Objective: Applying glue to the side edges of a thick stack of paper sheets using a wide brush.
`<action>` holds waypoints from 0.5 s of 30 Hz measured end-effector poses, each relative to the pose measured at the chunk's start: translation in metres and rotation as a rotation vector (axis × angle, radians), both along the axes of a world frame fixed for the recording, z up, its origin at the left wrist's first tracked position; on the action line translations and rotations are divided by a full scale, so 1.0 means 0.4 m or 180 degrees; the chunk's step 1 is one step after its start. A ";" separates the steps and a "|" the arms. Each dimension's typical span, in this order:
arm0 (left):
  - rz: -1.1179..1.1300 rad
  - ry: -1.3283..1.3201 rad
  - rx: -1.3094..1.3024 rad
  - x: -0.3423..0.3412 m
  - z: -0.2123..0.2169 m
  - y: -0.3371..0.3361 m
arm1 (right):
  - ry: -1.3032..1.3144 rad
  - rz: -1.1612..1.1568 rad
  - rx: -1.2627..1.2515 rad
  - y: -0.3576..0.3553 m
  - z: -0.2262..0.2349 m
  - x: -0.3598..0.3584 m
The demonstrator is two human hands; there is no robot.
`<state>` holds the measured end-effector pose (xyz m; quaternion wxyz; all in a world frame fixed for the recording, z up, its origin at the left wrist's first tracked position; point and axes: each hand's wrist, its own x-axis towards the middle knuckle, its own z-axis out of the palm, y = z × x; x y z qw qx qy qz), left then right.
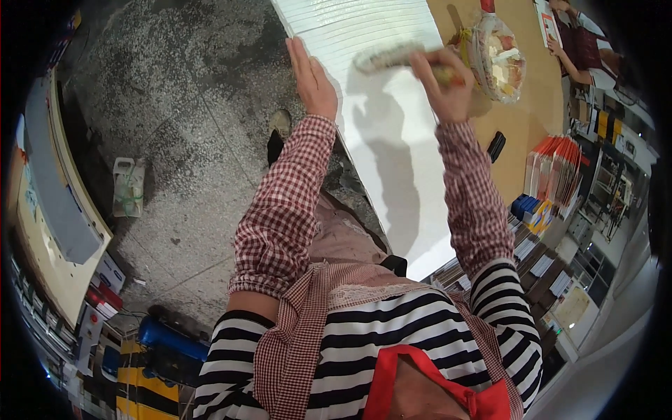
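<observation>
We keep our right hand [448, 84] clamped on the pale bristle brush [388, 56], sweeping evenly across the white ribbed panel [392, 154]; flat, open left hand [311, 80] steadies its left edge.

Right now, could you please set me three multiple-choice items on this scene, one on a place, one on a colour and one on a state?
1. Where does the left hand rest?
A. on the white board's left edge
B. on the floor
C. on the wrapped basket

2. What colour are the sleeves on the forearms?
A. plain blue
B. red-and-white check
C. solid black

3. What is the right hand doing?
A. hanging empty
B. gripping a brush
C. holding a book

Answers: 1 A, the palm lies flat at the edge of the board. 2 B, both forearms wear checked fabric. 3 B, its fingers close on the handle of the brush, whose bristles are over the board.
</observation>
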<state>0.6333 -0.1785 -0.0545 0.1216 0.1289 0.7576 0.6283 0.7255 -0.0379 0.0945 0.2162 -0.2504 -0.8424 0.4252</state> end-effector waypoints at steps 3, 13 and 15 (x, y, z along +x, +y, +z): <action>0.0002 -0.0082 0.0208 0.002 -0.006 -0.003 | -0.0614 0.0039 0.0027 -0.061 0.037 0.154; 0.0073 -0.0295 0.0564 -0.005 -0.020 -0.002 | 0.0097 -0.0057 0.0037 -0.019 0.000 -0.085; 0.0093 -0.0216 0.0495 -0.005 -0.023 -0.003 | 0.0654 0.0296 0.0007 -0.017 -0.030 -0.143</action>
